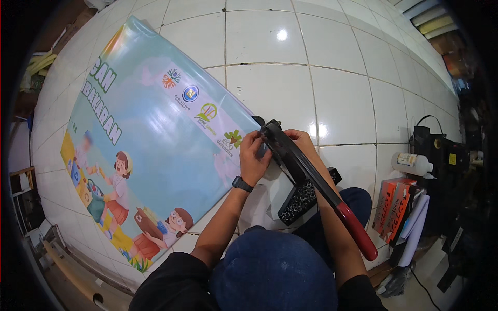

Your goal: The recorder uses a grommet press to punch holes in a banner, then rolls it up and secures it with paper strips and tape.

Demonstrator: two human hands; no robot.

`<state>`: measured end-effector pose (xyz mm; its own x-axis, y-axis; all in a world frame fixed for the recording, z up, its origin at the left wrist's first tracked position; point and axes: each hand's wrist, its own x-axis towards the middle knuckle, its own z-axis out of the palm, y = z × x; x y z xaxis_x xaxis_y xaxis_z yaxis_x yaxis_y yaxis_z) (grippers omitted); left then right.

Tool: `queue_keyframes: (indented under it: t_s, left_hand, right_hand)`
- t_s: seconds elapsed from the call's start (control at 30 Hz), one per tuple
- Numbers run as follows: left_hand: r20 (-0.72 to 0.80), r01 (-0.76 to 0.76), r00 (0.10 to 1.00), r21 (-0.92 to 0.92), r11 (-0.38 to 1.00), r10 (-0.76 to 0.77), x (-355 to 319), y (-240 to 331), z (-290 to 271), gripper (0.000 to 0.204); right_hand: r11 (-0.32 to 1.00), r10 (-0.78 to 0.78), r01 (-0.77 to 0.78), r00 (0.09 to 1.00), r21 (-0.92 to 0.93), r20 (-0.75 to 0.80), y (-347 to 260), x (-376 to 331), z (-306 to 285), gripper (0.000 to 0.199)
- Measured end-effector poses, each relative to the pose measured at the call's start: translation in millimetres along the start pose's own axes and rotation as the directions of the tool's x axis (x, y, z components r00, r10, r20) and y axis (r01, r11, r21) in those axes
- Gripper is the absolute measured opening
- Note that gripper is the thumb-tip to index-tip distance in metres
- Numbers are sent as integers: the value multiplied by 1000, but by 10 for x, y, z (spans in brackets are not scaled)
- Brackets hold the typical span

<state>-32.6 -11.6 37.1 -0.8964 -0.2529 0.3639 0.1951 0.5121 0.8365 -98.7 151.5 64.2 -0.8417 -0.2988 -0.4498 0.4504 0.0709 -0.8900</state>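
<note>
Two hands' fingers, left hand [252, 155] and right hand [303, 142], pinch one eyelet punch [311, 179] on one banner [155, 140].

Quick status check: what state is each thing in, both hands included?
Banner: unrolled flat on the floor tiles, corner under the press.
Eyelet press: head on the banner corner, red-grip lever raised.
Left hand: gripping the press head.
Right hand: on the press head.
Eyelet box: open, holding eyelets.
White bottle: lying on its side.
</note>
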Motion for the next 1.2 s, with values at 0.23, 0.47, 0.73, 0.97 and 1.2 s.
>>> queue_keyframes:
  t_s: [0.23, 0.47, 0.73, 0.97, 1.2]
  left_hand:
    - [40, 96, 995, -86, 992, -93, -50, -86, 72, 43]
    - [36, -73, 997, 14, 997, 72, -112, -96, -30, 45]
    - [182, -118, 980, 180, 977, 85, -160, -111, -161, 48]
    - [249, -276, 945, 264, 924, 211, -204, -257, -267, 43]
    - [185, -271, 957, 278, 921, 226, -214, -231, -213, 28]
  right_hand:
    - [997, -51, 50, 999, -51, -11, 49, 47, -43, 19]
    - [990, 80, -91, 991, 107, 103, 18, 21, -23, 19]
    - [970, 101, -119, 990, 211, 96, 29, -9, -6, 28]
    - [877, -147, 188, 981, -442, 124, -1577, -1362, -255, 43]
    - [627, 140, -6, 985, -779, 105, -2089, -2369, 220, 42]
